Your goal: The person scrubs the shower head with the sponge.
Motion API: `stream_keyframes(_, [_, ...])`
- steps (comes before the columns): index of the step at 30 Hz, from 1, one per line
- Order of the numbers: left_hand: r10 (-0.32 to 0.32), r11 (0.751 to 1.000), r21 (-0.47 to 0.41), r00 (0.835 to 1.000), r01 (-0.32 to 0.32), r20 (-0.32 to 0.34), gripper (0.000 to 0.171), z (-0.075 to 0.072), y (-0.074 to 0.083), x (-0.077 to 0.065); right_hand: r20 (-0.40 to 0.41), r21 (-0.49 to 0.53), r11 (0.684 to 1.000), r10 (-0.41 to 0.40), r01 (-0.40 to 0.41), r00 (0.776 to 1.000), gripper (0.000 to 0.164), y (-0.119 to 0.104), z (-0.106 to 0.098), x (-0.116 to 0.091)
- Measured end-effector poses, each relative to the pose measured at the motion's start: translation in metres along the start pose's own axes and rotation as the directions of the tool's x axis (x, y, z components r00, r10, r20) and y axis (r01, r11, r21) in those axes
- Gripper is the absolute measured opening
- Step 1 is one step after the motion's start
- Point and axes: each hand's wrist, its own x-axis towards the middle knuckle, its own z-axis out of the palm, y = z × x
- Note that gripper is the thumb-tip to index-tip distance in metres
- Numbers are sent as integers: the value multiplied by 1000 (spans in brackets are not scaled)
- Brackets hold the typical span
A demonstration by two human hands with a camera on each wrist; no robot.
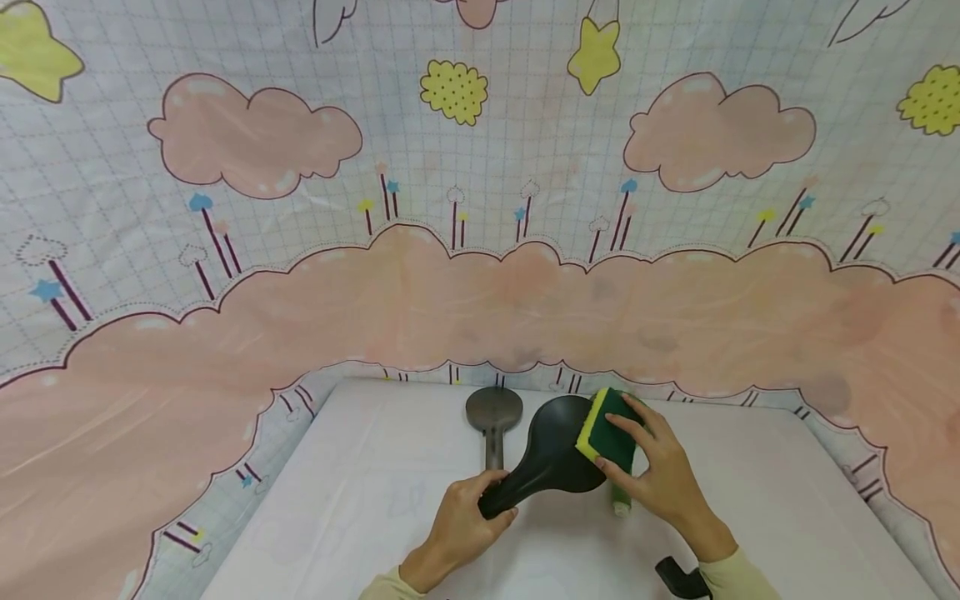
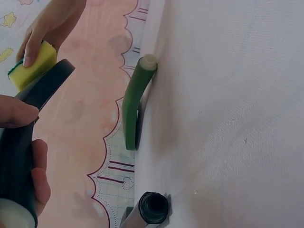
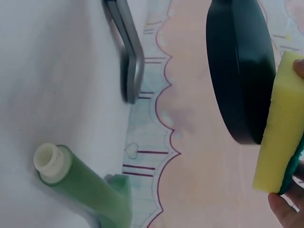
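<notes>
white table [image 1: 337,467]; left hand [image 1: 463,518], fingers gripping one black utensil [image 1: 558,442]; right hand [image 1: 663,475], fingers pinching one sponge [image 1: 611,433] against it

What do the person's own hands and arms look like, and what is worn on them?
The left hand and right hand are bare, with no gloves or rings visible. The left sleeve and right sleeve are pale yellow and plain where they show.

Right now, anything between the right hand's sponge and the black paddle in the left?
Nothing visible: the yellow side of the sponge is against the black paddle. The green item is on the white table below, not between them.
</notes>
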Motion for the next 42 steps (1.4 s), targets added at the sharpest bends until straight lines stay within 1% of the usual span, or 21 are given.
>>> stream_keyframes(3, [7,1000,13,1000,-7,-4,41,-1,1,-1,-4,-2,999,32,-32,999,65,3,1,1])
stream_keyframes(6, [2,1000,18,1000,-2,-6,41,-2,2,-1,-5,-5,999,40,-40,999,65,2,2,1])
stream_keyframes(13, [-39,999,6,999,39,20,40,-1,5,5,-3,2,1000,-25,25,1000,64,-6,5,2])
stream_keyframes(19, [-67,998,6,997,67,35,41,1,4,10,15,2,996,-86,86,996,62,-16,7,2])
stream_keyframes(25, [-64,998,12,997,63,34,40,2,4,12,3,-12,994,-113,113,994,61,-20,7,2])
stream_keyframes(30, [-53,998,24,998,52,29,40,2,4,12,3,-24,991,-128,128,992,62,-17,5,4])
stream_keyframes(32, [-43,999,31,999,42,30,40,2,5,11,0,-21,993,-119,119,993,62,-14,4,5])
stream_keyframes(37, [-8,999,54,1000,7,25,40,1,6,10,-10,-16,999,-49,49,999,63,-5,2,6])
stream_keyframes(39, [-5,998,55,1000,3,26,40,1,5,9,-11,-18,1000,-26,26,1000,63,-2,3,6])
stream_keyframes(42, [-7,999,53,1000,6,30,39,1,5,9,-14,-16,1000,-14,13,1000,62,1,5,6])
